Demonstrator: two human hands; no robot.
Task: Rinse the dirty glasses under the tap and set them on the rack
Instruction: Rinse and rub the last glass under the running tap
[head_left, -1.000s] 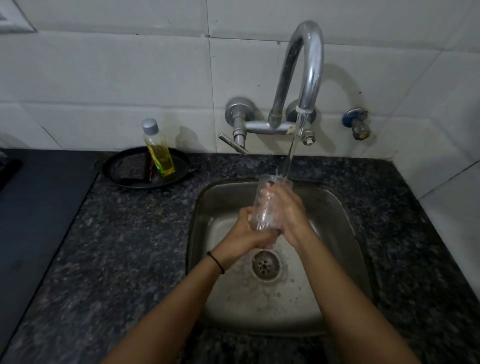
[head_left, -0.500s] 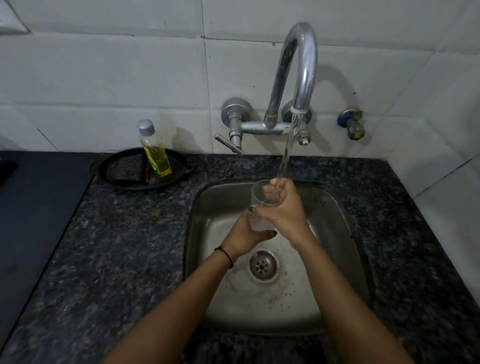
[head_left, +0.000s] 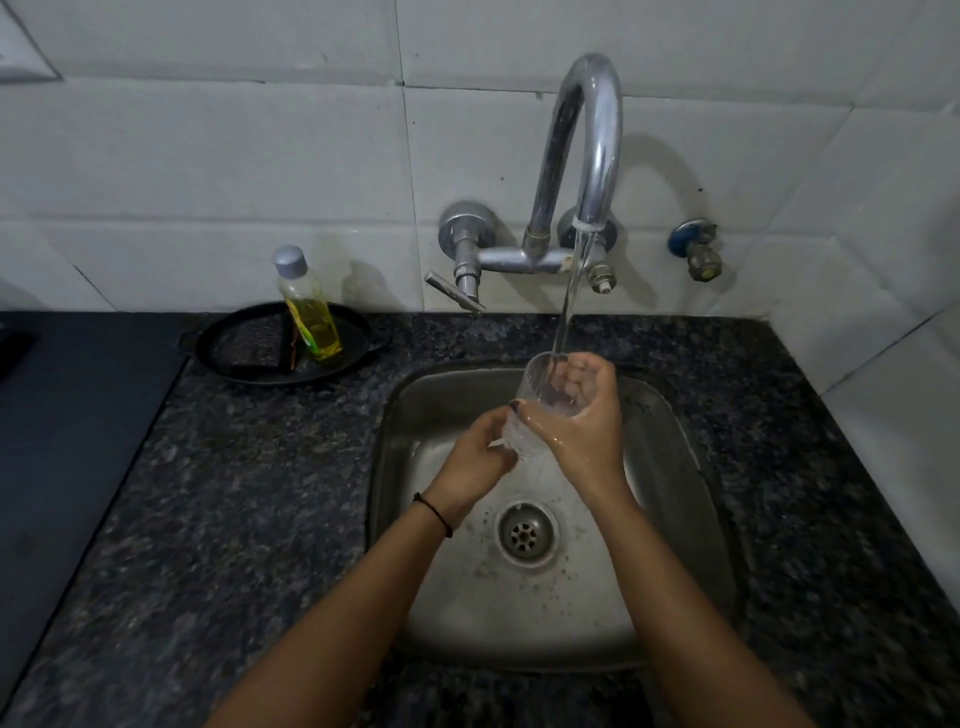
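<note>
Glass: 1 clear glass (head_left: 535, 387) was held above the sink (head_left: 395, 467), tilted, with its mouth up under the stream (head_left: 569, 301) from the tap (head_left: 597, 156).
Left hand: the left hand (head_left: 478, 457) gripped the glass's base, fingers curled round it.
Right hand: the right hand (head_left: 587, 421) was wrapped round the upper wall, thumb across the near side (whether its fingers were inside the glass or behind it could not be told).
Slip risk: both hands and the glass looked wet, so loosening either grip to turn the glass could probably have let it drop onto the steel near the drain (head_left: 525, 532) and chip or break.
Splash risk: water hitting the tilted rim, not the hollow, would likely have sprayed onto the counter (head_left: 234, 493).
Knock risk: swinging the glass sideways out of the stream could have struck the sink's wall.
Rack: not in view, so the carry would have been with a dripping, slippery glass.
Nearby: a bottle (head_left: 309, 312) of yellow liquid stood in a black dish (head_left: 234, 343), well apart from the hands.
</note>
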